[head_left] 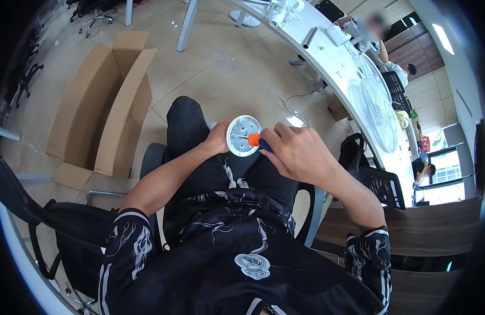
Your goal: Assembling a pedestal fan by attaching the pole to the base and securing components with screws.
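Observation:
My left hand [217,137] is wrapped around the left side of a round white-rimmed piece with a grey metal face [242,127] and several small holes. It is held above my lap, its face turned up. In my right hand [303,153] is a screwdriver with an orange and blue handle [254,139], gripped from the right. The screwdriver's orange end lies over the right part of the metal face, and its thin shaft runs left across it. Whether the tip sits in a screw is too small to tell.
An open cardboard box [122,123] stands on the tiled floor at the left. The white table [326,58] at the right bears wire fan guards [378,113], a dark tube [310,38] and a white fan part [276,13]. Other people sit beyond it. A black chair [381,186] stands at the right.

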The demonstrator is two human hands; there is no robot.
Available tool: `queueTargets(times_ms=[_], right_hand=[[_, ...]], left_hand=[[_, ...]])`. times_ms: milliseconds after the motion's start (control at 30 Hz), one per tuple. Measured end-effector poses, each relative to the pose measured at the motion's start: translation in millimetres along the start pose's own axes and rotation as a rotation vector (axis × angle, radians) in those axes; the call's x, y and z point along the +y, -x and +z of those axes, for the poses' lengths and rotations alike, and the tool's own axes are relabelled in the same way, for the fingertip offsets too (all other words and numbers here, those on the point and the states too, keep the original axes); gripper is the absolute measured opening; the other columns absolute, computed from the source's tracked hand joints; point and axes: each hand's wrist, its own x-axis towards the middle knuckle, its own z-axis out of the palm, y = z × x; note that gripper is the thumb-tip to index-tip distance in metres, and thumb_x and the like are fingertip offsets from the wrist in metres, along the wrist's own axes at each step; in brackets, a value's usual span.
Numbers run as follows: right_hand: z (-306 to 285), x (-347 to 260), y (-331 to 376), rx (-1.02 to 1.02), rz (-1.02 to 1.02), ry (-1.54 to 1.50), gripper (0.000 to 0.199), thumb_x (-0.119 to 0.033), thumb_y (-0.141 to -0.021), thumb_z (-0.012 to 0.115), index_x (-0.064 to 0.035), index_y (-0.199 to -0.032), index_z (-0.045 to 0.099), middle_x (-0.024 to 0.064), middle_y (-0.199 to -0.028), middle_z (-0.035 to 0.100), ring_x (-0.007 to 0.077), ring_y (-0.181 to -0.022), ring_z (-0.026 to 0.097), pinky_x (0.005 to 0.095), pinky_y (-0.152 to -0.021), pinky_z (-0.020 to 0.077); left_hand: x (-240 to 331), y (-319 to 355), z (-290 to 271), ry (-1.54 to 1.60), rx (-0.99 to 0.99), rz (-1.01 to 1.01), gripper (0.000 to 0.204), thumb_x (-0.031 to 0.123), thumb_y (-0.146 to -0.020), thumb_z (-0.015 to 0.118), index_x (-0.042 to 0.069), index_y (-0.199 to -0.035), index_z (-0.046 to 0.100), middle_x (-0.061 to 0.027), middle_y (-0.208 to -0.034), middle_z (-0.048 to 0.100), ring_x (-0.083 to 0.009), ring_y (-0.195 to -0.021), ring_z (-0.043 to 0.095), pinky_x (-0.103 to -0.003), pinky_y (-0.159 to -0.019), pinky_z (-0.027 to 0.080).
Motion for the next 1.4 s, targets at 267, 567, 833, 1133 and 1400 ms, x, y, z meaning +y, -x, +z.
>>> queueTargets(times_ms=[267,567,833,1133,1400], right_hand=[[1,2,2,0.075,0.025,-0.059,0.026,-0.015,-0.085,0.069,-0.0032,-0.104,0.055,0.0128,-0.086,0.058,0.0316,-0.073,0.063,0.0404,-0.065,0.0513],[-1,-1,-7,0.046,-0.008,-0.043,0.027,-0.018,-0.086,0.069,-0.0045,-0.106,0.055,0.0122,-0.087,0.059,0.0310,-0.072,0.062,0.0403,-0.063,0.0490],[8,-8,-5,0.196,0.052,-0.112,0.026,-0.014,-0.084,0.067,0.0004,-0.097,0.050,0.0164,-0.071,0.058,0.0320,-0.054,0.063,0.0375,-0.048,0.0498],[4,-2,4,0.236,0.083,-0.138,0.030,-0.019,-0.084,0.070,-0.0034,-0.102,0.051,0.0120,-0.076,0.060,0.0333,-0.062,0.064,0.0401,-0.054,0.0498],[-27,25,55,0.439,0.318,-0.332,0.029,-0.022,-0.083,0.075,-0.0021,-0.099,0.059,0.0097,-0.082,0.068,0.0244,-0.067,0.067,0.0315,-0.059,0.0498]], left_hand=[[-2,-4,-2,-0.009,0.020,-0.026,0.042,0.022,-0.069,0.082,0.005,-0.104,0.067,-0.0173,-0.102,0.071,-0.0347,-0.100,0.066,-0.039,-0.083,0.054],[-12,-5,6,-0.034,-0.016,-0.036,0.042,0.023,-0.068,0.082,0.005,-0.102,0.067,-0.0187,-0.104,0.069,-0.0368,-0.101,0.065,-0.041,-0.084,0.053],[-4,-3,2,-0.014,-0.010,-0.034,0.041,0.026,-0.068,0.082,0.007,-0.102,0.068,-0.0170,-0.097,0.071,-0.0370,-0.095,0.067,-0.042,-0.080,0.054],[12,-6,-10,0.023,0.018,-0.019,0.041,0.024,-0.069,0.081,0.005,-0.103,0.067,-0.0179,-0.100,0.071,-0.0358,-0.097,0.067,-0.041,-0.081,0.055],[-6,-2,-10,-0.013,0.105,0.036,0.041,0.013,-0.070,0.079,0.001,-0.107,0.065,-0.0200,-0.100,0.069,-0.0354,-0.095,0.067,-0.039,-0.081,0.054]])
